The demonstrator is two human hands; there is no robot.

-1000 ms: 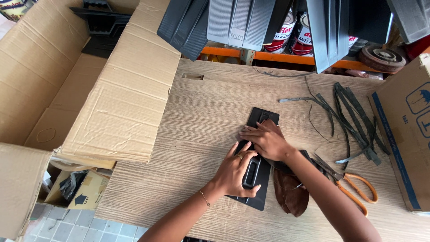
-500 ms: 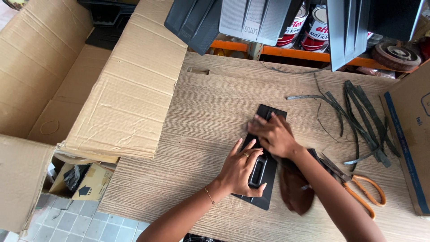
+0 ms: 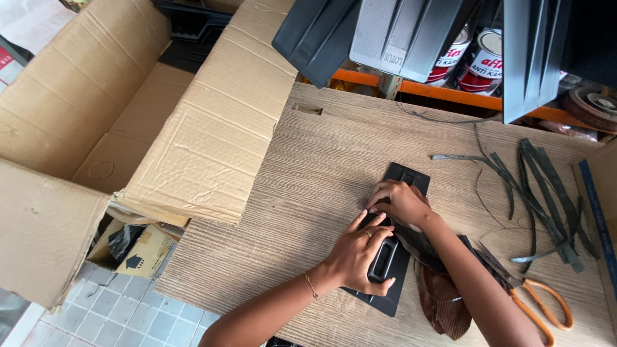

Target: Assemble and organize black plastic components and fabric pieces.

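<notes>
A flat black plastic panel (image 3: 400, 257) lies on the wooden bench (image 3: 308, 193), its long side running away from the person, and both bare hands are on it. The left hand (image 3: 360, 254) lies over the lower half with its fingers spread and curled into the oblong recess there, gripping the panel by that recess; a ring shows on one finger and a thin bracelet on the wrist. The right hand (image 3: 402, 200) rests closed over the panel's middle, fingertips pressed down along its left edge, though what they pinch I cannot tell. Just beside the right forearm, a brown ribbed cloth (image 3: 443, 302) lies crumpled on the bench, touching the panel's right side. Further right lie orange-handled scissors (image 3: 543, 308), and beyond them a loose scatter of dark rubber strips (image 3: 540, 186). To the left, a big open cardboard box (image 3: 128, 128) overlaps the bench edge with one flap. Above the far edge hang grey and black moulded plastic parts (image 3: 398, 32), with red-and-white tins (image 3: 479, 61) on an orange shelf behind them.
</notes>
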